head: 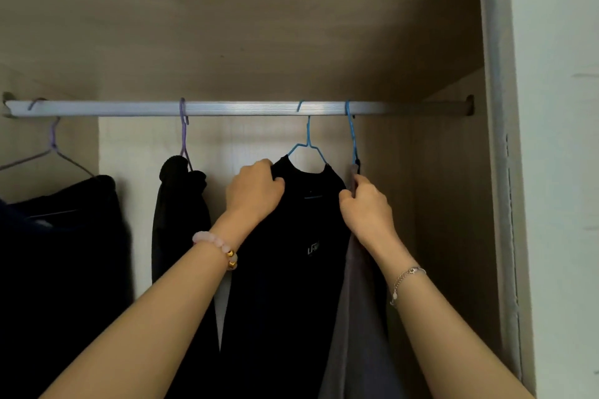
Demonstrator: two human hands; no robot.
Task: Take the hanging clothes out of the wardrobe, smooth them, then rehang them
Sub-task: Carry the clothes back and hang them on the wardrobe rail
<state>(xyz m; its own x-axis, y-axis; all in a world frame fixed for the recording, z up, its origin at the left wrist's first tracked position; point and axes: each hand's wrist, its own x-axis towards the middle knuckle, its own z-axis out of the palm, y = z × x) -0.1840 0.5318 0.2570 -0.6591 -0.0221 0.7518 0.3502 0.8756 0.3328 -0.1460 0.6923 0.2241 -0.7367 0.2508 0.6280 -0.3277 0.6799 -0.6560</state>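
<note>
Black tee (pixel 291 269) hangs on its blue hanger (pixel 307 146), hooked over the rail (pixel 227 107) approx. centre-frame. L hand (pixel 256 188) sits at the tee's 10 o'clock, fingers curled round the shoulder fabric. R hand (pixel 363 204) is at 2 o'clock, pinching the other shoulder edge, tight vs. the grey garment (pixel 350 301) at 3 o'clock. A grip on both shoulders prob. keeps the tee square on the hanger, either to settle it or to lift it off. Dark garment (pixel 181 220) at 9 o'clock hangs apart.
</note>
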